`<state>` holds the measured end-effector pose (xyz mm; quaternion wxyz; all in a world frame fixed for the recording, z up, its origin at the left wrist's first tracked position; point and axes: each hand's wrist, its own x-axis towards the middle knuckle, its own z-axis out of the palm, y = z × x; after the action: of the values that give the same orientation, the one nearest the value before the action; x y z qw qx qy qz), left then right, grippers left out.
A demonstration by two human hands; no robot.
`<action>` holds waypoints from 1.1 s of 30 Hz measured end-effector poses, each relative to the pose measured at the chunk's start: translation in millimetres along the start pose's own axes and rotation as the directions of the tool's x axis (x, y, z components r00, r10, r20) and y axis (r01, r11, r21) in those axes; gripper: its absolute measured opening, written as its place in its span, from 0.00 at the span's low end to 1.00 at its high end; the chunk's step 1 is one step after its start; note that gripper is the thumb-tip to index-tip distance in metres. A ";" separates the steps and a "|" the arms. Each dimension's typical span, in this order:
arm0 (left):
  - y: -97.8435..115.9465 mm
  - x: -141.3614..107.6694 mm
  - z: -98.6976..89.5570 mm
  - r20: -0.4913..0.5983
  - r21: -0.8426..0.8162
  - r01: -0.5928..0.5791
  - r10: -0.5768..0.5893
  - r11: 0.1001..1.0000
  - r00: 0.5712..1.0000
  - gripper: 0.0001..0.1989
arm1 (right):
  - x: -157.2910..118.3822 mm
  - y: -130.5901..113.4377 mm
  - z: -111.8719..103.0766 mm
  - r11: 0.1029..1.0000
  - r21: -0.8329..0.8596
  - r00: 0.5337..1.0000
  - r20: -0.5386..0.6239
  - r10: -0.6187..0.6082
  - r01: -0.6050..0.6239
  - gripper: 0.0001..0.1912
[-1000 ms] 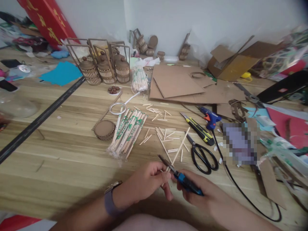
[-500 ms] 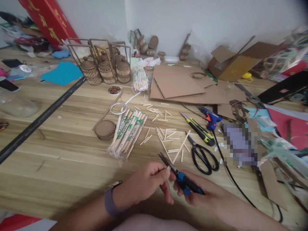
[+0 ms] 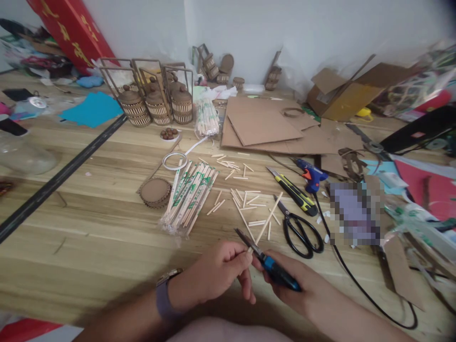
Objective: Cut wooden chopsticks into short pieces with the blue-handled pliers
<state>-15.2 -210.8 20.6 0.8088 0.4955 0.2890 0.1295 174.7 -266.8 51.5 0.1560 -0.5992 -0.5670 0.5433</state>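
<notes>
Blue-and-black snips [image 3: 280, 273] in the right hand [image 3: 297, 270]: handles squeezed together now, spread half a second ago — reads as a cutting stroke. Left hand [image 3: 223, 266] pinches the near end of a wooden stick [image 3: 268, 219] by thumb and fingers; blades cross it just past the thumb, long end pointing away over the table [image 3: 114, 237]. Can't tell if it's cut through — long end has barely shifted. Short stick pieces [image 3: 256, 222] lie just beyond; black scissors [image 3: 287, 213] sit untouched to the right.

Black scissors [image 3: 302, 232] before right hand [image 3: 290, 278]; leftward passable
</notes>
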 end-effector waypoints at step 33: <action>12.7 -2.7 -6.4 -0.336 0.901 0.276 0.136 0.334 0.932 0.16 | 55.4 9.8 7.2 0.644 -0.744 0.737 -0.334 -0.588 0.177 0.02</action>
<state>-20.2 -201.4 30.5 0.3134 0.8242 0.4715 -0.0099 160.8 -225.9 14.8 0.2026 -0.6010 -0.7710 0.0577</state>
